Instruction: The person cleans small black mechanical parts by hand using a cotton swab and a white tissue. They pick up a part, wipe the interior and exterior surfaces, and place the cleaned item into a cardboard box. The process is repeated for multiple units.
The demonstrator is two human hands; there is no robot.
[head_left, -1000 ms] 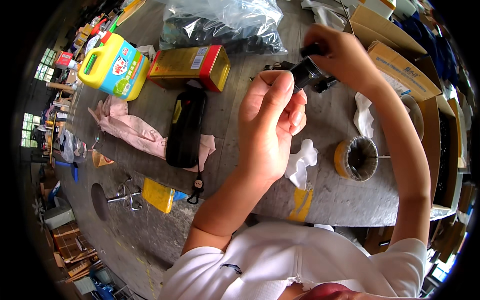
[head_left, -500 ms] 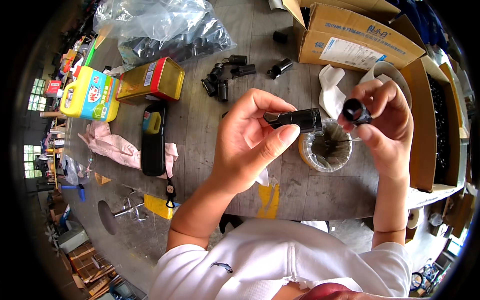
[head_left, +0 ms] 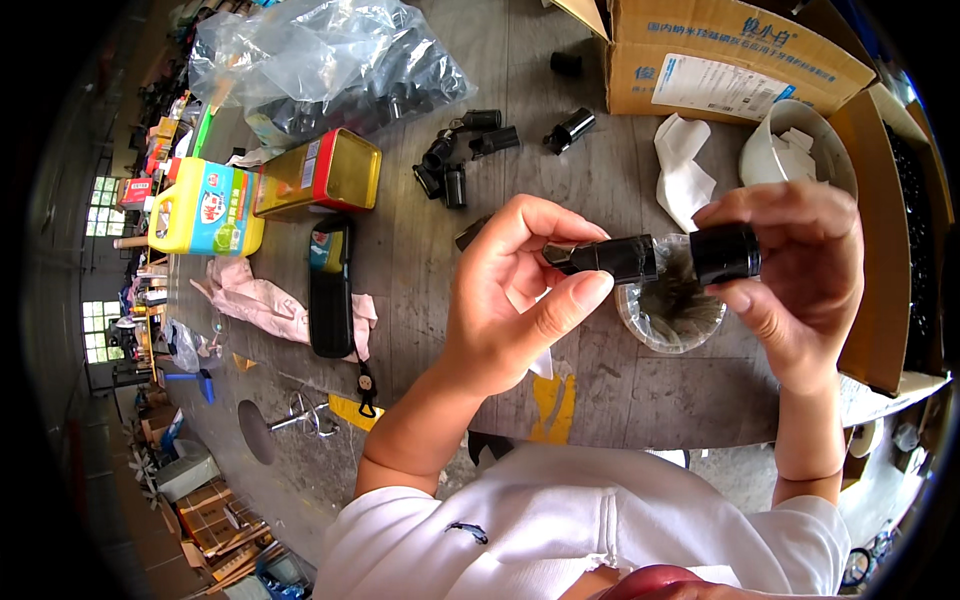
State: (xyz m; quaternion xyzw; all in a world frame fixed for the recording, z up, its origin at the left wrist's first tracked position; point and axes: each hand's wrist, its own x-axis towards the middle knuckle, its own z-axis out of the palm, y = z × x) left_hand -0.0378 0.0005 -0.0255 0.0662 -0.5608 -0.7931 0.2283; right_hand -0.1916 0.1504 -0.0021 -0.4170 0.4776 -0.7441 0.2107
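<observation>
My left hand pinches a glossy black tubular part between thumb and fingers. That part has an angled, cut-away end towards my palm and a straight end pointing right. Held sideways in my right hand is a short black sleeve, almost in line with the left part. A small gap separates the two pieces. Below them stands a tub lined with clear plastic, dark inside and partly hidden by my right hand. White tissue lies beyond it.
Several black parts lie farther back, near a clear plastic bag of more. A red-and-gold tin, yellow jug, black case and pink cloth stand left. Cardboard boxes and a white container are right.
The sleeve in my right hand has turned from showing its open end to lying sideways, in line with the left part. The whole view has shifted slightly.
</observation>
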